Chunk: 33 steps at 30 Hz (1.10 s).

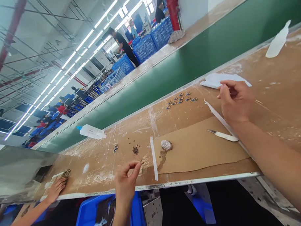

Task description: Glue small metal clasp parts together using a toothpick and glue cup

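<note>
My left hand (125, 181) is above the bench's near edge, thumb and forefinger pinched on a small dark piece (142, 163). My right hand (236, 101) is raised over a white cloth or paper (213, 80), fingers closed; whatever they hold is too small to make out. Between my hands lies a cardboard sheet (191, 147) bearing a small round pot of whitish paste (166, 145) and a white-handled knife (226, 136). Beyond it, several small blue-and-gold pieces (181, 99) sit in rows. A little pile of dark round bits (135, 150) is left of the cardboard, near another blue piece (115, 148).
A white bottle with a blue cap (92, 131) lies by the green conveyor belt (145, 100). At left, a co-worker's hand (56, 188) touches a heap of small parts (66, 173). Below the bench edge is a blue bin (82, 216). A white wrapper (277, 42) lies far right.
</note>
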Tool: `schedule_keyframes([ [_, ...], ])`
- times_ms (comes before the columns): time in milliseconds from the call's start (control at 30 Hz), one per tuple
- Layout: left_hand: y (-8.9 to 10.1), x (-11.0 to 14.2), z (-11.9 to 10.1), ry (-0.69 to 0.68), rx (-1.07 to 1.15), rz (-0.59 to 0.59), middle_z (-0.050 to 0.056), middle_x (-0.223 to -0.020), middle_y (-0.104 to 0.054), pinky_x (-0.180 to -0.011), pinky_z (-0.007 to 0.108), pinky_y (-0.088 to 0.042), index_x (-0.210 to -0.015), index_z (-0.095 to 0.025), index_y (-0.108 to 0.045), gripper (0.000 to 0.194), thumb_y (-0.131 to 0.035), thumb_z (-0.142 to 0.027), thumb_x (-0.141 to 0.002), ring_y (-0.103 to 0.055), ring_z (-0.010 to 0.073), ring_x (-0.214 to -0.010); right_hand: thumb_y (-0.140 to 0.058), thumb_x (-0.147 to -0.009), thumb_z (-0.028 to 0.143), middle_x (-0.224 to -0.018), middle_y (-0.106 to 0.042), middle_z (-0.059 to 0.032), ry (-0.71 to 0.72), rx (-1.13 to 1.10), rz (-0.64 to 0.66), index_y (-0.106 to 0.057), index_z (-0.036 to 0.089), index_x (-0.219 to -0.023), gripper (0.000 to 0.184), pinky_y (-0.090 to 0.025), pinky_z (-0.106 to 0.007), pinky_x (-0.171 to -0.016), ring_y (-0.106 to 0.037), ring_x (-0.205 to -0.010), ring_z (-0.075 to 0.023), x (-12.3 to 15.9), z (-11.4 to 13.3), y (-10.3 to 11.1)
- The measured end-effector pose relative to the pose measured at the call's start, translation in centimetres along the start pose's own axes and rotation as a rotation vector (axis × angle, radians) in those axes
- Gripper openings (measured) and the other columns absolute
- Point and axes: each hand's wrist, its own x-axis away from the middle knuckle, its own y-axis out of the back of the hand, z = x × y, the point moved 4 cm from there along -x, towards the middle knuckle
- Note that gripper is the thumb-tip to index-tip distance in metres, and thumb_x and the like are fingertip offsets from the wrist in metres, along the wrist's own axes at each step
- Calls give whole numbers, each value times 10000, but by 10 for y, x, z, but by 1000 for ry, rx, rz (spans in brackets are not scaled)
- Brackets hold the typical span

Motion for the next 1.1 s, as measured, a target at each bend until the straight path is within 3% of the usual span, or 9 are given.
schedule_keyframes([
  [67,-1,23,-2,62,214,-71,44,-745,-715,-752,302,-533,-724,-175,-705,263,-734,-423,-641,-660,216,-769,-532,-805,270,-922,-631,-19,99,5,19,-672,264,-903,171,-480,-311,-654,-571,-652,-122,11,33,7],
  [100,-3,34,-3,92,288,-99,47,-756,-717,-748,303,-545,-738,-170,-707,280,-754,-423,-625,-663,217,-769,-529,-817,280,-907,-634,3,140,-2,119,-665,316,-910,169,-490,-333,-694,-590,-711,-145,21,53,9],
  [167,-10,54,-9,112,392,-131,50,-763,-717,-727,297,-562,-733,-169,-710,287,-776,-419,-608,-667,215,-754,-517,-835,279,-884,-643,62,205,-29,478,-641,423,-896,199,-512,-344,-703,-616,-785,-164,54,93,8],
  [233,-17,69,-17,74,465,-145,43,-744,-712,-700,280,-569,-701,-181,-709,253,-780,-408,-614,-665,204,-724,-521,-841,257,-855,-659,76,287,-170,844,-612,448,-978,251,-533,-291,-612,-631,-739,-144,97,126,10],
  [333,-23,84,-33,-39,520,-140,24,-720,-695,-656,245,-561,-673,-208,-703,164,-763,-360,-660,-649,176,-691,-525,-841,169,-787,-654,47,246,-326,1046,-612,353,-992,253,-532,-229,-596,-624,-693,-114,147,143,19],
  [500,-23,96,-50,-241,471,-108,17,-688,-671,-677,242,-545,-702,-227,-698,62,-695,-268,-749,-629,157,-689,-547,-838,146,-795,-650,15,175,-367,1132,-628,285,-977,213,-521,-194,-623,-619,-694,-104,175,134,29],
  [800,-18,101,-53,-568,257,-30,5,-725,-703,-776,283,-555,-839,-246,-679,151,-664,-124,-750,-654,147,-673,-560,-825,167,-794,-643,6,209,-365,1140,-612,335,-1042,279,-550,-223,-601,-634,-690,-133,177,135,39],
  [1100,-15,106,-66,-770,46,23,4,-774,-678,-886,297,-519,-892,-202,-605,196,-600,-42,-778,-642,118,-704,-555,-816,62,-797,-631,-26,262,-396,1152,-615,218,-998,247,-534,-186,-655,-619,-724,-106,175,139,43],
])
